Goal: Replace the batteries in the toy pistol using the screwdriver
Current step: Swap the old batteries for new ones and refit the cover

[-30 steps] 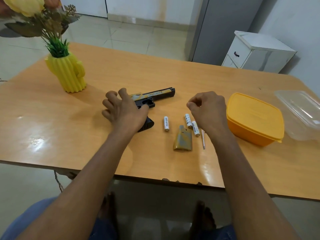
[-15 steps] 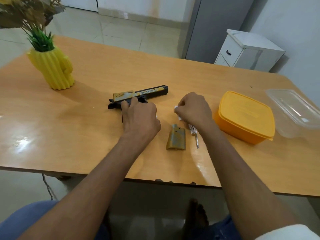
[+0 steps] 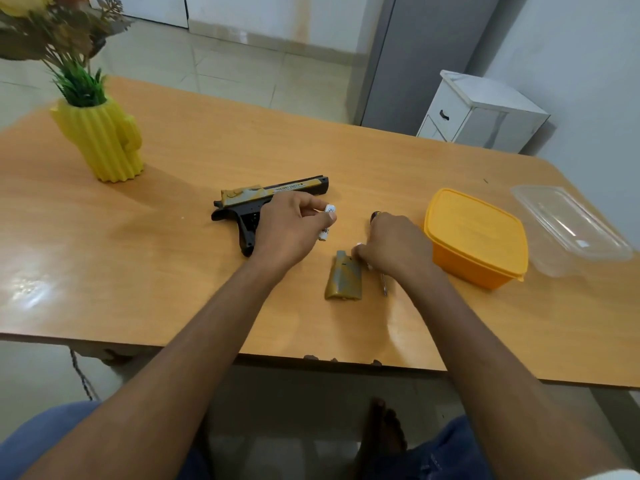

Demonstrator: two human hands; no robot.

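Toy pistol (image 3: 263, 209), lidded yellow container (image 3: 476, 237)

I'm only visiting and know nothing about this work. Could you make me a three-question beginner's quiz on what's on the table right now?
1. True or false: the battery cover is fitted on the toy pistol.
2. What does the left hand hold? A) a battery B) the screwdriver C) the orange box
3. Fill in: the orange box has its lid ___.

Key
1. False; it lies loose on the table, near the right hand.
2. A; a white battery.
3. On.
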